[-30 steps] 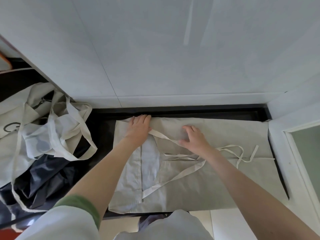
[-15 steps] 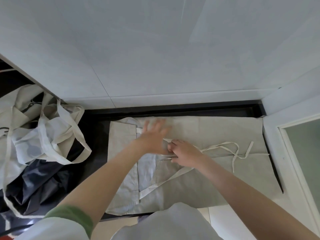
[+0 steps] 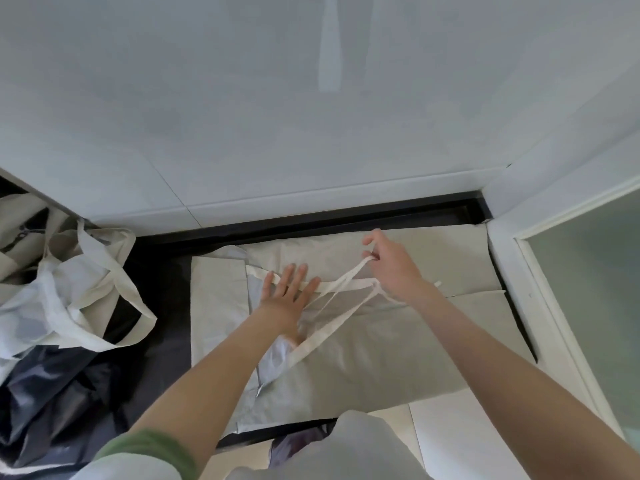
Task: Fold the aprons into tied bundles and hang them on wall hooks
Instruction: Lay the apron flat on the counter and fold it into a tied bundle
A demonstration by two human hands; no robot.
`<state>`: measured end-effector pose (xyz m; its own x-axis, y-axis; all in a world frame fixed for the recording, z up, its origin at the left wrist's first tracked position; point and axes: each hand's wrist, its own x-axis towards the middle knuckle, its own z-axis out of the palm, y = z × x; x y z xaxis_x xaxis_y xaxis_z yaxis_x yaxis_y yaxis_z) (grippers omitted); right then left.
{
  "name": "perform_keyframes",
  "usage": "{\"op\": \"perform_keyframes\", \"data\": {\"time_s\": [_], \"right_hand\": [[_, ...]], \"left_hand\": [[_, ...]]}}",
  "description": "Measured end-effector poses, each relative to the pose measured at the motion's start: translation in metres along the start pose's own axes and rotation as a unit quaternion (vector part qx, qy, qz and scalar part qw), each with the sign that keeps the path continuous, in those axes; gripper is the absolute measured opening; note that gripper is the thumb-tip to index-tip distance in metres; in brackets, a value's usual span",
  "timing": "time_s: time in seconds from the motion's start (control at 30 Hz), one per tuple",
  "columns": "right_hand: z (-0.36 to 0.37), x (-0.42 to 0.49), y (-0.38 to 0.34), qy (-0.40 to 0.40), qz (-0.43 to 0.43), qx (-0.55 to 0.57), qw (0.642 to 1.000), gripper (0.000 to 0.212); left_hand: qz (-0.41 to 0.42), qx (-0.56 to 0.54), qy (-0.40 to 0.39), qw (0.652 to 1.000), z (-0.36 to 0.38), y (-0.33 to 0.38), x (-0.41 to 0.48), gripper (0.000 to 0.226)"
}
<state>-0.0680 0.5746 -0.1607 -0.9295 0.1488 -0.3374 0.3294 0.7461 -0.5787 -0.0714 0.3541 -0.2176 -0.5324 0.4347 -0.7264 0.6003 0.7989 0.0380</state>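
A beige apron (image 3: 398,355) lies folded flat on the dark countertop (image 3: 166,271), its cream straps (image 3: 341,315) running across it. My left hand (image 3: 287,292) lies flat with straight fingers on the apron and on one strap near the left fold. My right hand (image 3: 388,265) is lifted above the cloth toward the back and pinches a strap, pulling it taut away from the apron.
A heap of more cream aprons with looping straps (image 3: 69,292) sits at the left over dark cloth (image 3: 52,403). A white tiled wall (image 3: 311,116) stands behind. A white frame with frosted glass (image 3: 581,306) borders the right.
My right hand has risen from the cloth and moved right and back, drawing a strap up with it. My left hand has settled flat on the apron beside the strap.
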Motion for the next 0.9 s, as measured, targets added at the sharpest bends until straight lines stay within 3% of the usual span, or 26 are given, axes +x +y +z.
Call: {"op": "perform_keyframes", "data": {"time_s": [0.1, 0.23, 0.3, 0.37, 0.47, 0.53, 0.6, 0.67, 0.77, 0.9], "right_hand": [[-0.021, 0.004, 0.010, 0.138, 0.023, 0.099, 0.985, 0.016], [-0.047, 0.004, 0.026, 0.297, 0.051, 0.211, 0.930, 0.013], [-0.053, 0.003, 0.041, 0.329, 0.058, 0.197, 0.922, 0.016], [-0.055, 0.002, 0.059, 0.341, 0.094, 0.103, 0.930, 0.022], [-0.050, 0.000, 0.086, 0.241, 0.176, -0.118, 0.947, 0.031], [-0.044, -0.004, 0.097, 0.106, 0.236, -0.244, 0.935, 0.038], [-0.037, -0.006, 0.100, 0.020, 0.253, -0.307, 0.917, 0.049], [-0.033, -0.004, 0.096, -0.040, 0.224, -0.320, 0.920, 0.067], [-0.030, 0.009, 0.084, -0.122, 0.119, -0.312, 0.935, 0.086], [-0.025, 0.027, 0.063, -0.111, 0.009, -0.152, 0.982, 0.096]], "left_hand": [[-0.004, 0.004, -0.019, 1.000, -0.004, 0.003, -0.001, 0.140], [-0.007, 0.005, -0.031, 0.999, -0.007, 0.005, -0.001, 0.139], [-0.009, 0.008, -0.035, 0.999, -0.008, 0.006, -0.002, 0.139], [-0.010, 0.013, -0.037, 0.999, -0.010, 0.008, -0.004, 0.136], [-0.011, -0.039, 0.002, 0.999, -0.026, 0.013, -0.005, 0.109], [-0.028, -0.091, 0.093, 0.991, -0.039, 0.013, 0.001, 0.074], [-0.067, -0.086, 0.201, 0.974, -0.047, 0.009, 0.013, 0.050], [-0.096, -0.075, 0.244, 0.962, -0.047, 0.004, 0.027, 0.045], [-0.118, -0.042, 0.230, 0.965, -0.042, -0.001, 0.041, 0.057], [-0.156, -0.031, 0.219, 0.963, -0.054, -0.005, 0.047, 0.061]]}}
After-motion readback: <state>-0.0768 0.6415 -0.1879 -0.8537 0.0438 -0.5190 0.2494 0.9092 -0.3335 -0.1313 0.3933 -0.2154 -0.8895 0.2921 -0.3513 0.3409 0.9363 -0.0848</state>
